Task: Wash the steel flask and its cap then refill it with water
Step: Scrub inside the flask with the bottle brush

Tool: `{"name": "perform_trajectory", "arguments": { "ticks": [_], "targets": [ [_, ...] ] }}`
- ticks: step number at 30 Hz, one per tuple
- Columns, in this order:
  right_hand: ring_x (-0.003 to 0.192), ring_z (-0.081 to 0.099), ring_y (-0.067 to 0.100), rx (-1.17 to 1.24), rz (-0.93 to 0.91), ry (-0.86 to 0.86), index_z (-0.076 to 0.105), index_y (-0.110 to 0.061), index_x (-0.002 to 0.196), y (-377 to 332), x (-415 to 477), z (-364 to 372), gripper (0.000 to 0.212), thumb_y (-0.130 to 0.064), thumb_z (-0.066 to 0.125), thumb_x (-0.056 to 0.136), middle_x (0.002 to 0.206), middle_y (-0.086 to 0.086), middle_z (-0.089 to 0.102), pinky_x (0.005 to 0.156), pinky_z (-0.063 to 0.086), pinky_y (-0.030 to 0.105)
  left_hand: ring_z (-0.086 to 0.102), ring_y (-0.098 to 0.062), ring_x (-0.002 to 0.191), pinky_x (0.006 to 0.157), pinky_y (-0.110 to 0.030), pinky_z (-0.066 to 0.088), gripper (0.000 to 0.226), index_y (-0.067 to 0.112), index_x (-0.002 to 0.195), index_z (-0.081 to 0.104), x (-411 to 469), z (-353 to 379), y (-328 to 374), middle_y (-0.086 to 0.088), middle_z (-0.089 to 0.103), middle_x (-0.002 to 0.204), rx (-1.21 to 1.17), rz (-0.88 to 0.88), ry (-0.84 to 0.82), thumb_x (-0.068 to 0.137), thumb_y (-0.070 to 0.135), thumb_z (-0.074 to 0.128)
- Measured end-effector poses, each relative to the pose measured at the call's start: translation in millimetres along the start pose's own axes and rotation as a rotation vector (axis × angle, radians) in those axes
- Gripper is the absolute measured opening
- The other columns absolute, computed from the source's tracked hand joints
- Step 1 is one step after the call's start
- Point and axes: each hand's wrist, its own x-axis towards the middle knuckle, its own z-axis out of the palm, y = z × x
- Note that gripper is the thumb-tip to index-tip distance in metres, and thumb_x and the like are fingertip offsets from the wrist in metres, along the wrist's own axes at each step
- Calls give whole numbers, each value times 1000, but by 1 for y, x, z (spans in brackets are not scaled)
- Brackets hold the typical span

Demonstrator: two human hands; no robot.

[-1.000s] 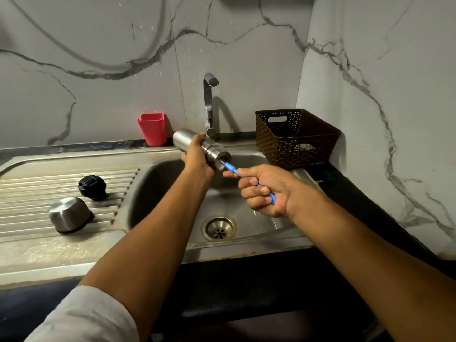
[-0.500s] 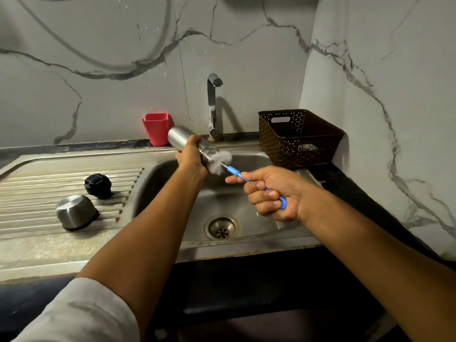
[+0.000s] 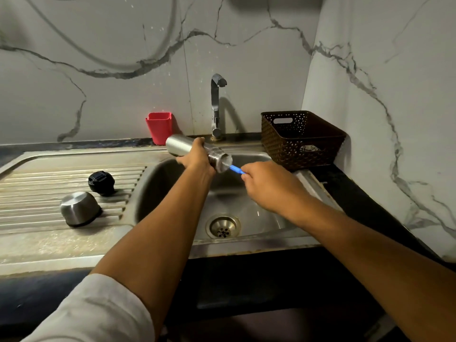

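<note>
Left of centre, on the drainboard [image 3: 37,174]: steel cup [image 3: 80,208] mouth down, black cap [image 3: 101,183] just behind. Mid-frame, over the sink [image 3: 249,208]: right hand [image 3: 269,186] curled round a blue brush [image 3: 237,169], bristles at the flask [image 3: 180,145] mouth. Left hand [image 3: 197,159] wrapped round the flask, held sideways, mouth rightward. Behind: red holder [image 3: 159,127], tap [image 3: 216,107], basket [image 3: 301,144].

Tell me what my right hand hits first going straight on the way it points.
Probably the mouth of the steel flask; the right hand points along the blue brush into it.
</note>
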Motion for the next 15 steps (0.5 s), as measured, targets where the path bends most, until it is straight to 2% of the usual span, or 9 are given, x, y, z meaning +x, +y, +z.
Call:
{"name": "perform_trajectory", "arguments": {
  "ticks": [3, 7, 11, 13, 14, 15],
  "targets": [
    [61, 49, 19, -216, -101, 70, 62, -21, 116, -3, 0, 4, 20, -25, 46, 106, 71, -4, 48, 51, 36, 33, 73, -34, 86, 82, -53, 64, 78, 23, 143, 32, -6, 5, -3, -20, 61, 116, -18, -29, -41, 82, 13, 80],
    [50, 36, 14, -442, -269, 113, 58, -20, 116, 14, -12, -9, 18, -23, 44, 106, 69, -4, 49, 44, 24, 32, 72, -32, 86, 69, -51, 64, 94, 21, 143, 41, 35, -5, 9, -18, 66, 121, 4, -58, 86, 60, 21, 87],
    [51, 35, 15, -563, -291, 115, 58, -18, 123, 11, 1, -5, 24, -17, 48, 101, 68, -4, 45, 44, 21, 31, 70, -35, 92, 84, -53, 63, 85, 22, 148, 30, 8, -2, -4, -19, 57, 121, 16, -34, 85, 82, 17, 83],
    [56, 43, 18, -441, -205, 82, 60, -20, 125, 8, 5, 3, 25, -20, 50, 102, 70, -4, 47, 48, 29, 31, 71, -33, 85, 80, -51, 64, 84, 20, 148, 31, 4, 1, -8, -19, 59, 120, -5, -43, 17, 82, 16, 82],
    [58, 48, 18, -241, -126, 32, 61, -21, 125, 6, 6, 6, 24, -22, 51, 103, 72, -3, 51, 51, 34, 31, 72, -31, 79, 75, -49, 65, 83, 18, 146, 34, 3, 2, -5, -17, 61, 118, -14, -59, -23, 79, 16, 83],
    [57, 52, 17, 87, -21, -50, 62, -23, 124, 4, 7, 8, 22, -22, 52, 104, 73, -1, 55, 50, 38, 29, 72, -30, 74, 70, -47, 65, 82, 16, 144, 36, 7, 1, -1, -16, 63, 115, -17, -67, -51, 77, 17, 83]
  ]
}}
